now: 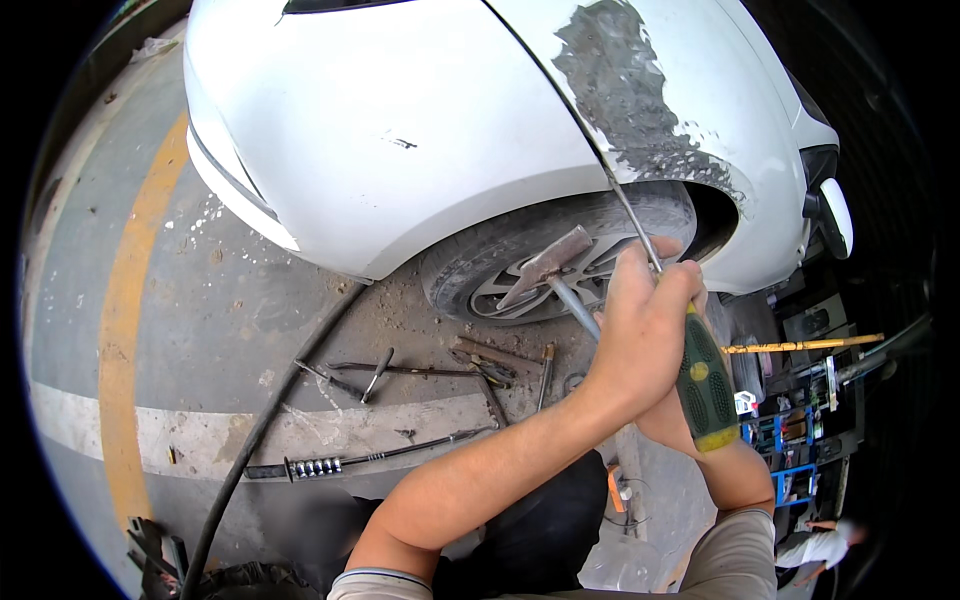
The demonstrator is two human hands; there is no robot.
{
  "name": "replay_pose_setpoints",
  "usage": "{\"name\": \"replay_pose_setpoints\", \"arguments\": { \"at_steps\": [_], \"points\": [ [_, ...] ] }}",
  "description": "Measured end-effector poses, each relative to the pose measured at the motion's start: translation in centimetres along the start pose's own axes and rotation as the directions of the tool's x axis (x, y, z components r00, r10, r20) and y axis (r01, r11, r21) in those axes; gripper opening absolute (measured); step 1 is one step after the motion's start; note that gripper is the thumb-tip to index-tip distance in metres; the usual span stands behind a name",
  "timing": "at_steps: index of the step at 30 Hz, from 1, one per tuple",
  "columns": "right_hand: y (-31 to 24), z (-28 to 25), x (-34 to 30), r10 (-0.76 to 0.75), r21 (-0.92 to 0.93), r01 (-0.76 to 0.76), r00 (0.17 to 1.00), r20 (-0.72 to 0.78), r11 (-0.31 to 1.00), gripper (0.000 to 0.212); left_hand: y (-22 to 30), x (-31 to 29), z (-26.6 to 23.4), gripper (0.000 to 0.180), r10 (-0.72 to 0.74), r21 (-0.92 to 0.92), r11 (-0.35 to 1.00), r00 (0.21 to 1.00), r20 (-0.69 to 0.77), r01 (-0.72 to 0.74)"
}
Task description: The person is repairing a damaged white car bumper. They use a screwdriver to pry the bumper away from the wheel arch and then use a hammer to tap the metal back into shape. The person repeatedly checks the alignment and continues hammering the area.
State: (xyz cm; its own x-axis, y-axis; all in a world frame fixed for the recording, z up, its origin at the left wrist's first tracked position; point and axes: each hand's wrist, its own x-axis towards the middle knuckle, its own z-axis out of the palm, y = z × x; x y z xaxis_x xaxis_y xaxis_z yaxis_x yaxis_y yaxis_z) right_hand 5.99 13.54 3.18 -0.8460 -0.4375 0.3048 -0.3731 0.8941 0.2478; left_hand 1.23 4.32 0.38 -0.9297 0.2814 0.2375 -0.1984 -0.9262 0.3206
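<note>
My left hand (638, 335) is closed around the metal shaft of a long screwdriver (708, 385) with a green and yellow handle. Its shaft runs up past the wheel arch, in line with the panel gap of a white car (400, 120); whether the tip touches is unclear. Behind my left wrist, my right hand (665, 424) is mostly hidden. Toward it runs the grey handle of a hammer (548, 268), whose rusty head hangs in front of the wheel (470, 270). A stripped grey patch (618, 85) with rough edges marks the panel above the arch.
On the ground lie a slide hammer (315, 467), a small hammer (378, 374), several bars and a thick black hose (262, 425). A yellow rod (805, 344) and blue racks (795, 485) stand right. Another person (822, 545) is at the lower right.
</note>
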Motion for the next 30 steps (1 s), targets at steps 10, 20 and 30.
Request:
{"name": "replay_pose_setpoints", "arguments": {
  "at_steps": [10,20,30],
  "points": [
    [1.1,1.2,0.0,0.104,-0.081,-0.104,0.995,-0.010,0.991,0.071,-0.6,0.5,-0.5,0.035,0.071,0.079,0.994,0.997,0.008,-0.071],
    [1.8,4.4,-0.8,-0.151,0.021,0.160,0.961,-0.231,0.987,0.063,-0.2,0.6,-0.5,0.029,0.011,0.054,0.998,1.000,0.030,-0.012],
    [0.5,4.4,0.0,-0.072,0.151,0.079,0.996,-0.052,0.985,0.061,-0.5,0.1,0.1,0.031,0.009,0.082,0.997,0.999,0.041,-0.012]
  ]
}}
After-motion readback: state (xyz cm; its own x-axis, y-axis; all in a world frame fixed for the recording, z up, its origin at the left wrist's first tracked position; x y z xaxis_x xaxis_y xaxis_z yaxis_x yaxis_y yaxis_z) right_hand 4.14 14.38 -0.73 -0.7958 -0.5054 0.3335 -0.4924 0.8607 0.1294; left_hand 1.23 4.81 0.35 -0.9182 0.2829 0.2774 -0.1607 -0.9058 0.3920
